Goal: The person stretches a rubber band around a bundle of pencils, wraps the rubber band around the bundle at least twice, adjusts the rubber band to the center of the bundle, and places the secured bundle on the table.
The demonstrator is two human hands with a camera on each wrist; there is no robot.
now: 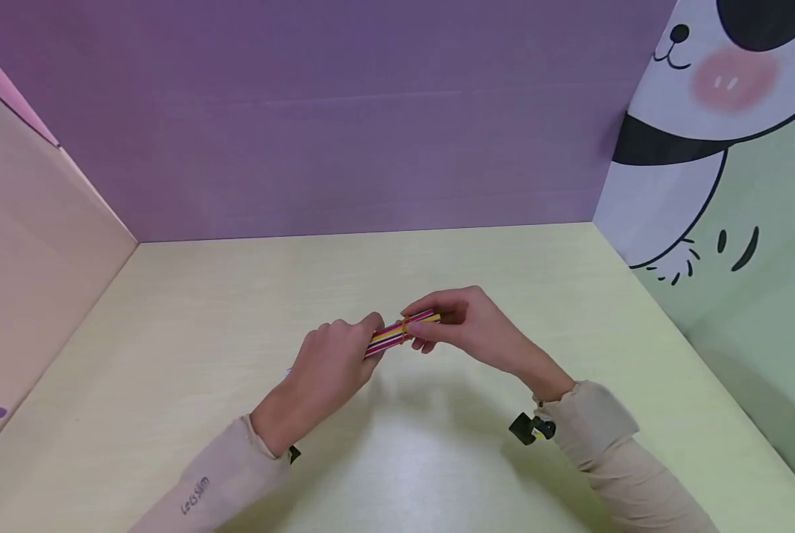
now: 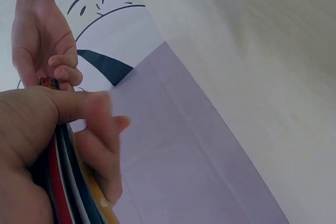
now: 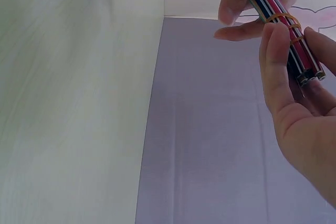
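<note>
A bundle of striped pencils in pink, yellow, white and dark colours is held above the table. My left hand grips its lower-left part, palm over the pencils. An orange rubber band loops around the bundle near its other end. There my right hand pinches at the band, thumb and fingers on either side of the pencils. Dark, shiny pencil ends stick out between its fingers in the right wrist view. In the left wrist view the pencils run through the left hand; the band is hidden there.
A pale wood-look table lies under both hands. Behind it stands a purple wall panel. The right panel carries a cartoon animal drawing, and a pale pink panel closes the left side.
</note>
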